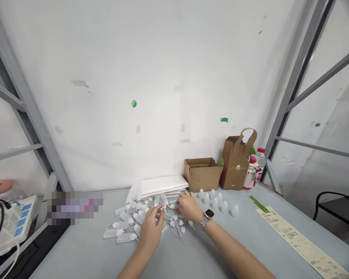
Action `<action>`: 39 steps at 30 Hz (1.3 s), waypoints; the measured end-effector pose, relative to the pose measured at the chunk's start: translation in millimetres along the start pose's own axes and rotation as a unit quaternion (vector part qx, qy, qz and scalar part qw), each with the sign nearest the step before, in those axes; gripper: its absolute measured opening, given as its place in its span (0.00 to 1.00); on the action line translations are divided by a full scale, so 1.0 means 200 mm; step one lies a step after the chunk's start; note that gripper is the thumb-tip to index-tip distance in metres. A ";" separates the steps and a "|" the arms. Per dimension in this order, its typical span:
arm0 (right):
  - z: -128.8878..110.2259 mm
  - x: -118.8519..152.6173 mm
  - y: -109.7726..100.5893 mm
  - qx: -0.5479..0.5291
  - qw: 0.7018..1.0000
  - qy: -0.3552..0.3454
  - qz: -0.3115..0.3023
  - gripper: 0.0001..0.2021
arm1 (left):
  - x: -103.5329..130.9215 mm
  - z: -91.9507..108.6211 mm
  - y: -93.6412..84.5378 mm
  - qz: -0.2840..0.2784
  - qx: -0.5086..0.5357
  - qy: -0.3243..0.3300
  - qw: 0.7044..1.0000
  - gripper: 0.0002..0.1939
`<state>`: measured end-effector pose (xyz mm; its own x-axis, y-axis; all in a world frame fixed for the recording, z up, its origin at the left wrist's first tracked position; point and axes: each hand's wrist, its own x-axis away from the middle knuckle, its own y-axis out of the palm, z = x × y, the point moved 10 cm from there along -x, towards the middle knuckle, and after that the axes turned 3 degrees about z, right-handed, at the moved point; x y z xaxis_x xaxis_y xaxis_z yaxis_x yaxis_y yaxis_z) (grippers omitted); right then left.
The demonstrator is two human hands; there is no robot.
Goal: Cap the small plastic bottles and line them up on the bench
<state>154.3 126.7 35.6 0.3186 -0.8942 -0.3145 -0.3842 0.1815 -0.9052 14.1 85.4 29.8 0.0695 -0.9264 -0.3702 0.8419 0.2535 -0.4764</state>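
Clear plastic squeeze bottles (126, 238) lie in a loose pile on the grey table (87, 248), with small white caps and thin tubes (183, 230) at the pile's right side. My left hand (153, 223) is over the pile's middle, fingers closed on something small and white at the fingertips, too small to name. My right hand (188, 205), with a watch on the wrist, reaches in from the right. Its fingers are bent together around a small translucent piece I cannot make out. Several short translucent bottles (235, 210) stand upright to the right of it.
White flat packets (159, 186) are stacked behind the pile. Next to them stand an open cardboard box (203, 178), a brown paper bag (235, 166) and a red-capped bottle (260, 159). A long label strip (296, 238) lies at right; a power strip (20, 221) and cables are at left.
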 end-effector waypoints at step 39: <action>0.14 0.16 -0.23 -0.214 0.965 0.060 0.143 0.09 | -0.01 0.01 0.04 -0.051 -0.018 0.034 0.998 0.16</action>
<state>207.4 101.7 59.5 0.0539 -0.8785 -0.4747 -0.7718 0.2650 -0.5780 21.9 89.1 29.2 -0.0534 -0.9268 -0.3717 0.8233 0.1697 -0.5416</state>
